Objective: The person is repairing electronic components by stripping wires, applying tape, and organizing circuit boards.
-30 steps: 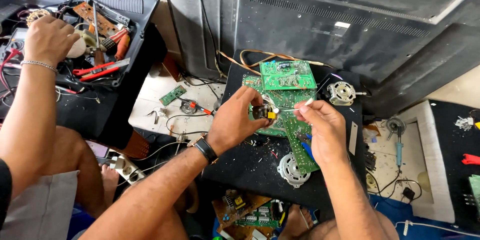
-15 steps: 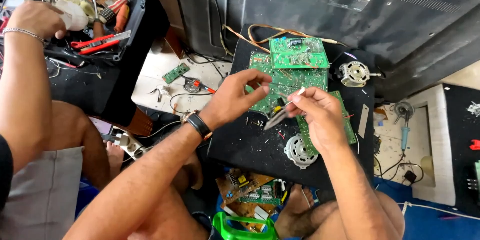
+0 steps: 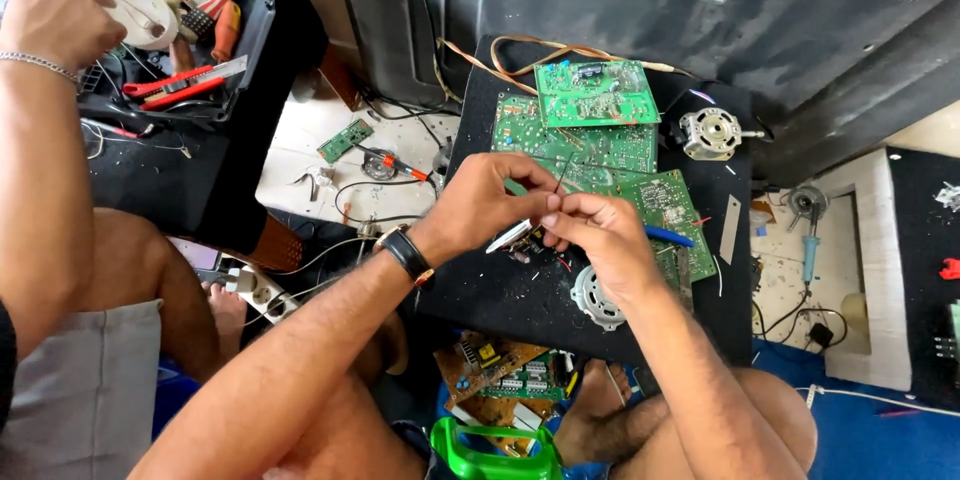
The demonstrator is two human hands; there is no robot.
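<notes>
I see a small dark component (image 3: 527,246) lying on the black work board (image 3: 500,300), just under my two hands and touching the near edge of the lower green circuit board (image 3: 668,212). My left hand (image 3: 487,202) is closed in a pinch on a thin wire (image 3: 562,176) that stands up from the fingertips, with a slim white-and-silver tool (image 3: 510,235) slanting out below the palm; half a second ago that hand lay flatter over the board and the tool pointed more toward the right hand. My right hand (image 3: 603,243) is curled shut, its fingertips meeting the left hand's at the wire — earlier it sat a little further right and lower. A blue-handled tool (image 3: 668,237) pokes out from behind it across the circuit board. Beside the right wrist sits a round white-metal motor part (image 3: 592,298). Further up the board lie two more green boards, the topmost (image 3: 596,93) overlapping the one beneath, and a small grey motor (image 3: 710,133) to their right. The view has tipped down since the earlier frame, so a bright green plastic handle (image 3: 490,452) now shows fuller at the bottom edge. At upper left another person's hand (image 3: 58,20), with a silver bracelet on the wrist, rests closed on a cream-coloured spool (image 3: 143,15) in a cluttered black tray, much as before.
</notes>
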